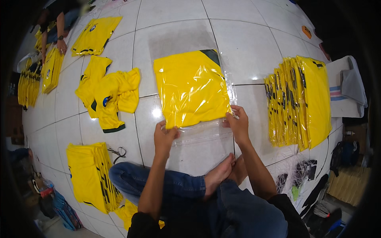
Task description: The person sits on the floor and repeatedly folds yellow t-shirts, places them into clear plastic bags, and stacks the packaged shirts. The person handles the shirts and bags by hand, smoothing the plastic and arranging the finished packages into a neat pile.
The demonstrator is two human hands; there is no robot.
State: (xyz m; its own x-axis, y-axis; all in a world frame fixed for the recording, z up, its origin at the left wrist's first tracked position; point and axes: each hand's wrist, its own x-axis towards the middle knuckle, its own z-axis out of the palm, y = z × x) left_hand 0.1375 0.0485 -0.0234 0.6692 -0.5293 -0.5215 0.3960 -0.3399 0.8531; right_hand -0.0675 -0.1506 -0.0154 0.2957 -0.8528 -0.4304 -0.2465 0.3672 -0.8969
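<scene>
A folded yellow jersey with a dark green corner lies inside a clear plastic bag on the tiled floor. My left hand pinches the near left corner of the jersey and bag between thumb and fingers. At the near right corner, my right hand grips the bag's edge the same way. The bag's near end extends past the jersey, between my hands. To the left lie crumpled yellow jerseys. A stack of folded yellow jerseys rests beside my left knee.
Bagged yellow jerseys stand in a row at right, beside a white striped sack. Another folded jersey pile lies at upper left, where a person touches a stack. A black cord lies near my left knee.
</scene>
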